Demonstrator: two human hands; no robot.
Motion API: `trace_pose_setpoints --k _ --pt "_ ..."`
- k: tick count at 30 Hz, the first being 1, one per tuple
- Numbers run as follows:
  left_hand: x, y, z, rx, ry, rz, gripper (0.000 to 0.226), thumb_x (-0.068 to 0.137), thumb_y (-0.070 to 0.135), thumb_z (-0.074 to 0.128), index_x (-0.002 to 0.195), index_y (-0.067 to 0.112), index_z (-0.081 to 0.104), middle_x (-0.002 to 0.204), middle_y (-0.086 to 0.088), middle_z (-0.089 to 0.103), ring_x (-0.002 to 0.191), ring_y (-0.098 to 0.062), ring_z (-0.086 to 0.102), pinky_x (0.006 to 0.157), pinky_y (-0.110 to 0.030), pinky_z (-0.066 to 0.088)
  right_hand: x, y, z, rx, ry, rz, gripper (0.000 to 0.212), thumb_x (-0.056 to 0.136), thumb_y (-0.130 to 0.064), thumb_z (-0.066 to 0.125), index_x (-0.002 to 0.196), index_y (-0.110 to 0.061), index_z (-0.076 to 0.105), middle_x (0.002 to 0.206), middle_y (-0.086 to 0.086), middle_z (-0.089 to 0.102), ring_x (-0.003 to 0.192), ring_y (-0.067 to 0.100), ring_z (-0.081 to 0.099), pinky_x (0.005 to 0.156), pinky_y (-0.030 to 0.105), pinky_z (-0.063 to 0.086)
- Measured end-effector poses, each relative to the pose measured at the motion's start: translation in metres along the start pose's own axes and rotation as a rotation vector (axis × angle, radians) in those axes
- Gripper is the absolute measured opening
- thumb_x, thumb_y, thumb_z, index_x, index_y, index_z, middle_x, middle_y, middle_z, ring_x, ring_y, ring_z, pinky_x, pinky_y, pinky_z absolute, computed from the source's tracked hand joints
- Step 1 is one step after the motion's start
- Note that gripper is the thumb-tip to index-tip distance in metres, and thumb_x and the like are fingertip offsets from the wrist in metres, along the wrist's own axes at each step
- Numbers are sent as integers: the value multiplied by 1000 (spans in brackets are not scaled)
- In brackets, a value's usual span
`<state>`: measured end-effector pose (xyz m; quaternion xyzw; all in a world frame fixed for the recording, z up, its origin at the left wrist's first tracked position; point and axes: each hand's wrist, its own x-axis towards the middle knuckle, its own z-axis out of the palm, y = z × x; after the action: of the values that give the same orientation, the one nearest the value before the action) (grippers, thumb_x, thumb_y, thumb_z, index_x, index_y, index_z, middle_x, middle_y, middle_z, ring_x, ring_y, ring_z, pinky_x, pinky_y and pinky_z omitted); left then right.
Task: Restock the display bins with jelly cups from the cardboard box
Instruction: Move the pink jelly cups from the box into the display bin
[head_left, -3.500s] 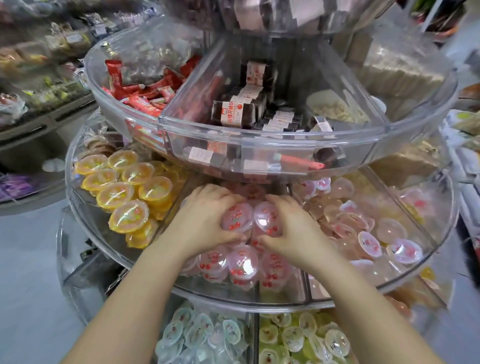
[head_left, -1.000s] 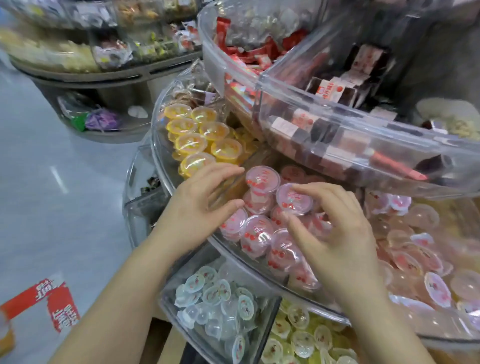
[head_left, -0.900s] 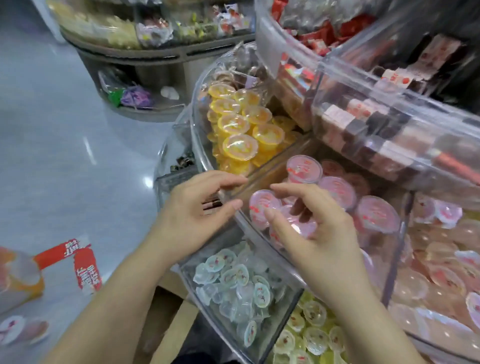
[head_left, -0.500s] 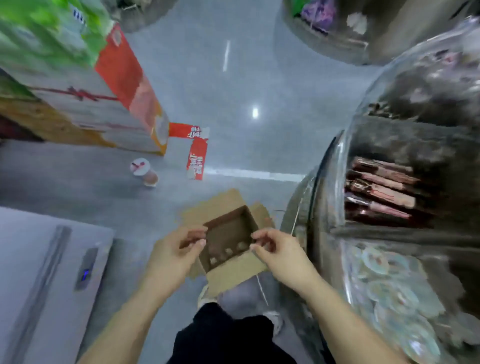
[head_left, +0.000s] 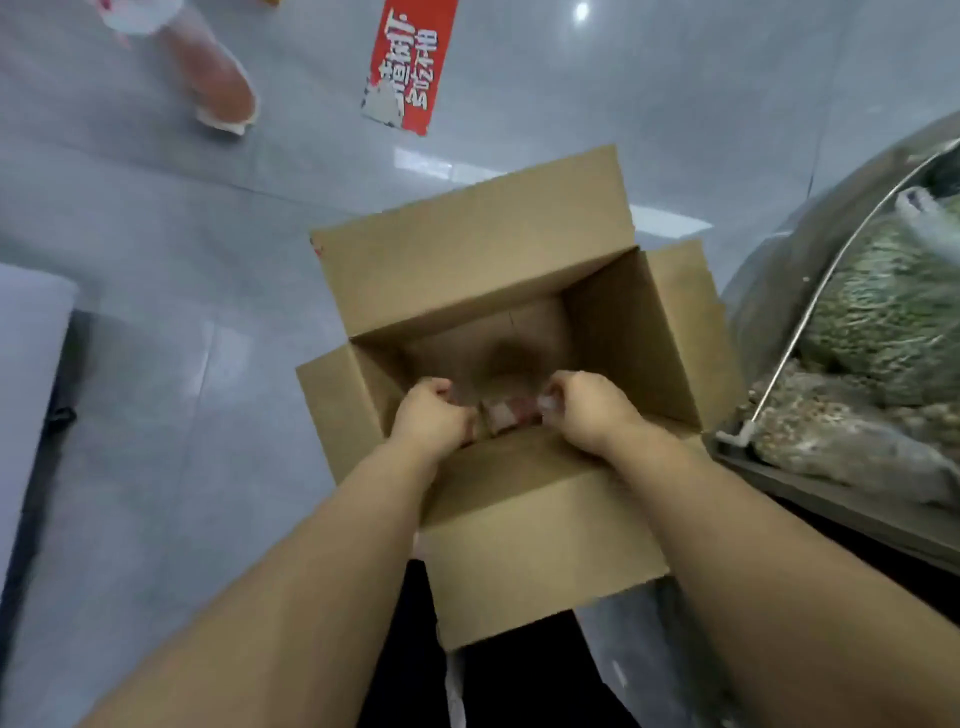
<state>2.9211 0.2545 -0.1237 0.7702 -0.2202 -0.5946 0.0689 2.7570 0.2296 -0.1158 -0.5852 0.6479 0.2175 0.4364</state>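
Both hands (head_left: 511, 413) now deep in cardboard box (head_left: 483, 270)

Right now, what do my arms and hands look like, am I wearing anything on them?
Both forearms are bare as far up as the picture shows: no sleeves, gloves, watch or bands. No rings show on the left hand or the right hand, though the fingers are partly hidden and a little blurred. Dark clothing shows below, between the arms.
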Motion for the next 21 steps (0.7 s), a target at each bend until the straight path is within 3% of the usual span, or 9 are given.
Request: trace_pose_setpoints --k 3,6,8,11,13,17,19,21 --pt "61 -11 30 -70 57 -226 38 90 9 51 128 2 46 127 -18 54 111 -33 57 92 -38 50 55 5 22 -290 -118 -108 41 84 -26 64 121 -12 52 125 14 55 116 31 52 92 36 45" --pt "108 -22 48 -226 26 -380 40 96 13 42 134 2 42 136 -18 49 121 -32 53 96 -40 49 99 -5 35 -447 -257 -173 53 79 -28 70 125 -13 51 127 12 54 115 29 53 87 35 45" --pt "128 -35 57 -172 76 -367 40 95 17 43 133 3 44 135 -17 50 120 -33 52 97 -42 48 119 -14 46 -488 -319 -211 47 80 -24 70 122 -12 55 124 12 57 111 29 55 84 34 46" --pt "140 -51 69 128 261 -289 36 91 26 47 118 4 58 122 -17 59 115 -35 53 95 -43 48 133 -21 63 -559 -357 -264 38 87 -17 61 123 -10 55 127 13 56 115 31 54 89 40 46" --pt "137 -52 74 59 348 -233 33 91 27 49 111 4 62 117 -18 61 112 -37 54 93 -44 49 131 -17 66 -514 -315 -276 36 87 -16 60 122 -8 55 126 14 57 114 31 55 88 37 46" --pt "99 -34 65 -597 307 -249 32 91 25 53 111 2 62 98 -14 67 90 -29 64 94 -45 50 102 3 41 -73 -144 -66 48 70 -24 77 113 -11 60 116 12 63 106 28 60 76 28 44" --pt "56 -16 52 -725 248 -221 27 92 30 52 95 7 65 77 -5 64 70 -16 61 82 -38 50 73 7 24 340 -25 65 51 64 -19 80 110 -11 60 107 13 64 97 29 63 75 31 47" --pt "-1 5 34 -773 145 -123 27 93 37 50 85 15 63 74 -1 62 67 -11 58 74 -32 47 27 2 5 766 70 81 42 63 -8 74 101 -11 57 89 9 62 76 25 61 65 32 47"
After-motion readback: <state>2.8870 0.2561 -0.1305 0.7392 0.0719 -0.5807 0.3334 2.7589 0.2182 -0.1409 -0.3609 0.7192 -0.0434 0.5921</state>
